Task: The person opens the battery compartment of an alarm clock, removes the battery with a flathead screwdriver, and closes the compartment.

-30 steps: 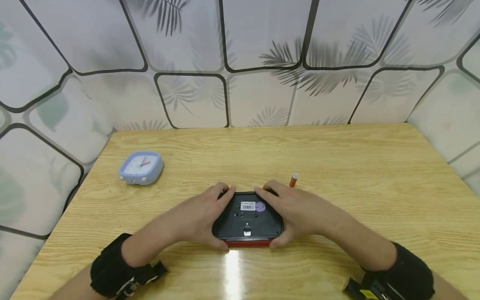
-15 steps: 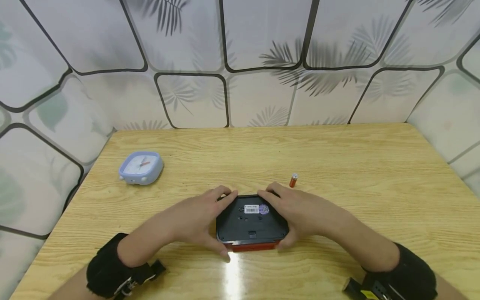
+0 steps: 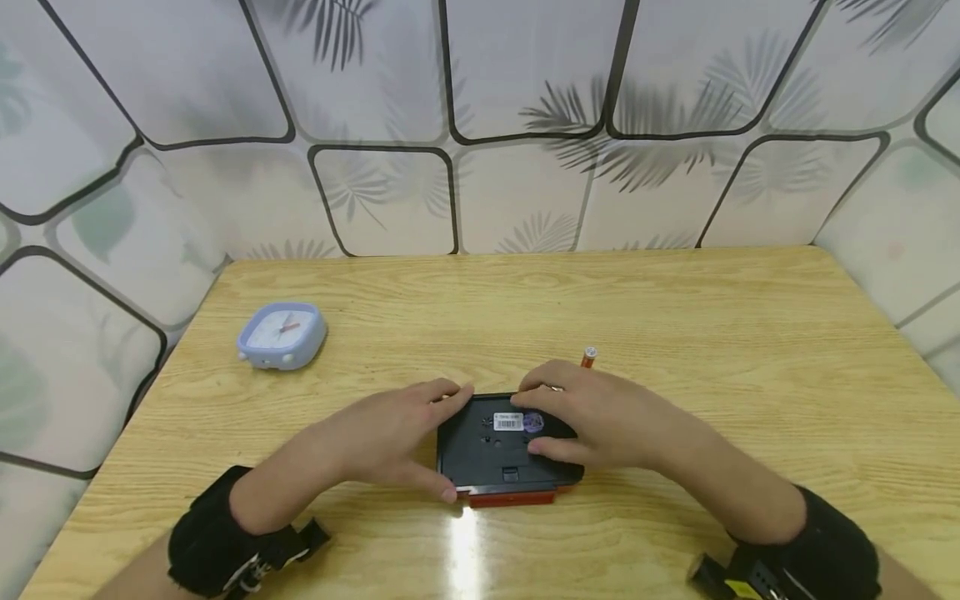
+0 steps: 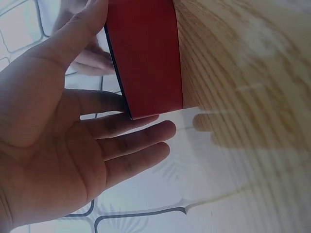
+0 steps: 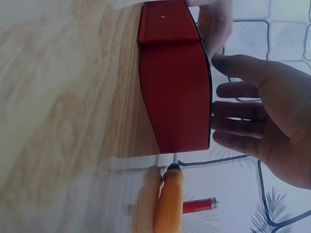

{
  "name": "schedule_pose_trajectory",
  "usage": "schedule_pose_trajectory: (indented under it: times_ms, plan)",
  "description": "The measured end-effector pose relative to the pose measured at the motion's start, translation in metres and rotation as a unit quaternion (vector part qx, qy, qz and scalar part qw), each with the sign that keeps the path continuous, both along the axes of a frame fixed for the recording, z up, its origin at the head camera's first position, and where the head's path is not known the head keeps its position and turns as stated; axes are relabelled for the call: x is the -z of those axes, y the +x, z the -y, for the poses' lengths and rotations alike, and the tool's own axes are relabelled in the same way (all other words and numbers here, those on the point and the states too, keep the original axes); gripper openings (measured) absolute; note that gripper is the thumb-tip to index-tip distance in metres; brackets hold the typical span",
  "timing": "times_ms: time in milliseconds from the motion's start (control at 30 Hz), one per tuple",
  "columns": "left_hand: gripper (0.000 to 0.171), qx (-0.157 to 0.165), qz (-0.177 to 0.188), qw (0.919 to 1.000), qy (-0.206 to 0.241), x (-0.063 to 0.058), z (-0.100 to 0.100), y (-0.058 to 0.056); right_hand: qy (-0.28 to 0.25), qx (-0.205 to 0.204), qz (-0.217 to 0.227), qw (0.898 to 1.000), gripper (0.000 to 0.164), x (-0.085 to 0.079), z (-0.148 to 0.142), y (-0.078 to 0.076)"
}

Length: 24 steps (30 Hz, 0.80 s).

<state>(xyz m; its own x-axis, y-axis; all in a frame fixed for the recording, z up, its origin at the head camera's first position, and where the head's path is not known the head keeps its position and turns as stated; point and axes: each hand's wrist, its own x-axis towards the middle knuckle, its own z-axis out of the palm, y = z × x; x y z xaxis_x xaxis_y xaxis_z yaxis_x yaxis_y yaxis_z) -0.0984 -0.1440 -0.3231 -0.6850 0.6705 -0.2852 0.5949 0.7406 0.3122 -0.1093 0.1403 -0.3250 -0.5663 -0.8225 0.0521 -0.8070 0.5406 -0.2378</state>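
A red device with a black underside (image 3: pixel 480 462) lies underside up on the table, showing a barcode label, a purple round sticker and a small latch. My left hand (image 3: pixel 397 433) holds its left end, thumb at the near edge and forefinger at the far corner. Over the right part is my right hand (image 3: pixel 607 412), its thumb on the black face and fingers toward the far edge. In the right wrist view, that hand's fingers are fairly straight beside the black edge. An orange-handled screwdriver (image 5: pixel 169 204) lies beyond the device, mostly hidden by my right hand in the head view.
A red battery (image 3: pixel 588 357) sits just beyond my right hand, partly covered by it. Far left on the wooden table (image 3: pixel 750 333) is a light blue clock (image 3: pixel 283 335). Patterned panels (image 3: pixel 517 192) rise behind the table's back edge.
The device has shifted slightly right and toward me. My right thumb has left its near right edge and come onto the black face. My left hand stays at its end.
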Motion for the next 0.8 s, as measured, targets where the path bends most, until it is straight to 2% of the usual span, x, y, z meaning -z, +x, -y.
schedule_pose_trajectory:
  times_ms: [167,333,600,800]
  plan:
    - [0.110,0.006,0.008,0.9999,0.007,0.000,-0.001,0.001,-0.052,-0.052,-0.066,0.995,0.024,0.002,0.005,0.004]
    - [0.110,0.002,0.015,0.9998,0.009,0.002,-0.004,0.003,-0.039,-0.087,-0.076,0.993,0.015,0.006,0.012,0.009]
    - [0.109,0.020,0.003,0.9995,0.023,0.005,-0.007,0.005,-0.027,-0.078,-0.076,0.994,0.017,0.010,0.017,0.016]
    - [0.108,0.015,0.009,0.9996,0.022,0.005,-0.007,0.006,-0.024,-0.077,-0.096,0.992,0.017,0.011,0.021,0.021]
